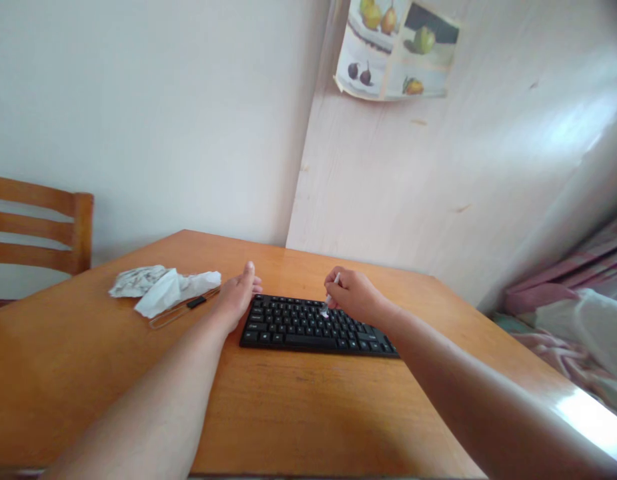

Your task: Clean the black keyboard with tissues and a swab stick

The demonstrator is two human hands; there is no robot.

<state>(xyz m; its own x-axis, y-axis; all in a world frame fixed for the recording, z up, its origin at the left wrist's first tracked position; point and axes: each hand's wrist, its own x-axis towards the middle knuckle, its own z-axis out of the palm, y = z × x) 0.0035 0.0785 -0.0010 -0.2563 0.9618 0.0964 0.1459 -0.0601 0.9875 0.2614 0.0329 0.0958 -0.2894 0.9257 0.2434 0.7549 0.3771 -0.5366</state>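
A black keyboard (308, 340) lies flat on the wooden table. My right hand (355, 293) is closed around the thin white handle of a small brush (330, 300). The brush tilts, and its pale tip meets the keys near the keyboard's middle. At the keyboard's left end rests my left hand (238, 293), fingers stretched out and thumb raised, holding nothing. It seems to touch the keyboard's upper left edge. My right hand and forearm hide the keyboard's right part.
Left of my left hand lie a crumpled white cloth or paper (173, 287) and a thin looped cable (168, 319) with a black piece (196, 302). The table (298, 407) meets the wall behind. A wooden chair (38, 230) stands left; bedding (578, 327) lies right.
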